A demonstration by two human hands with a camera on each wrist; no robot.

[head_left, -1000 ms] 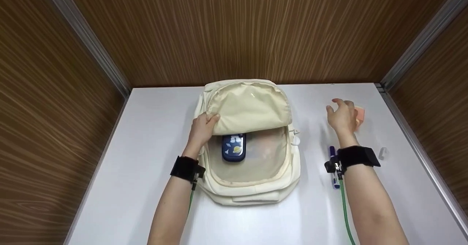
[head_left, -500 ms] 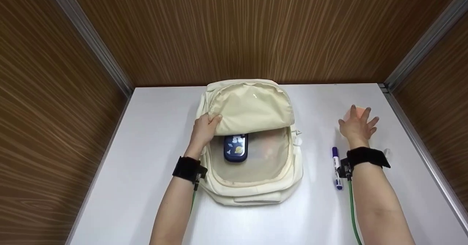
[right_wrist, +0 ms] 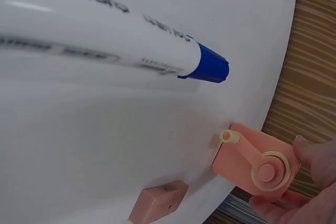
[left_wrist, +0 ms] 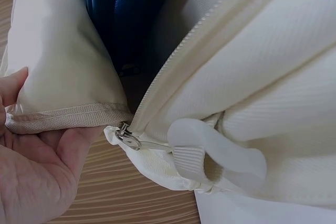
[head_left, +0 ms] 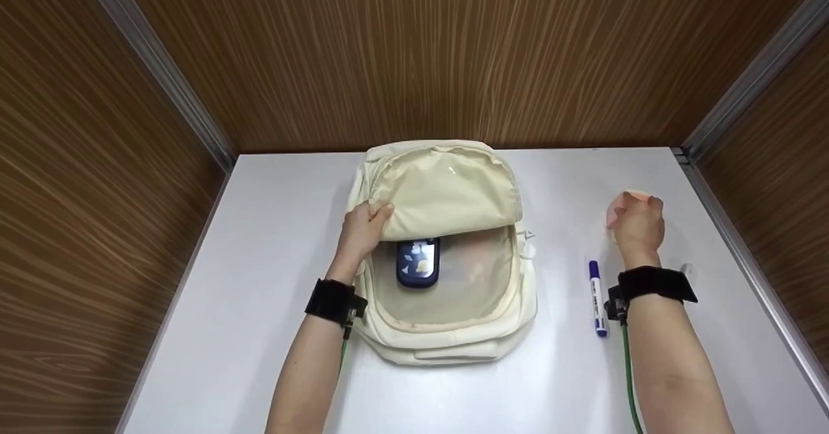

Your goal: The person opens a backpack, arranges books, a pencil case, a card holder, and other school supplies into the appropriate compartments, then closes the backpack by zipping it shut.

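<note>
A cream backpack (head_left: 447,346) lies on the white table, its front flap (head_left: 450,191) folded back. My left hand (head_left: 361,232) grips the flap's left edge, thumb on top and fingers underneath. In the left wrist view, the hand (left_wrist: 39,171) holds the flap's trimmed hem beside a metal zip pull (left_wrist: 126,136). A navy pencil case (head_left: 418,264) with planet pictures sits inside the opening. At the far right, my right hand (head_left: 639,230) grips a pink crank pencil sharpener (right_wrist: 247,161); its crank faces the right wrist camera. The hand partly covers the sharpener (head_left: 618,210) from above.
A white marker with blue ends (head_left: 597,299) lies between the backpack and right forearm. A small block (right_wrist: 157,203) is near the right wrist, which partly hides it. Wood-grain panels (head_left: 414,58) stand behind and at both sides of the white table (head_left: 278,227).
My right hand moved right over the pink sharpener with fingers spread, then curled them around it. The marker came out from under the right forearm. My left hand keeps its grip on the flap.
</note>
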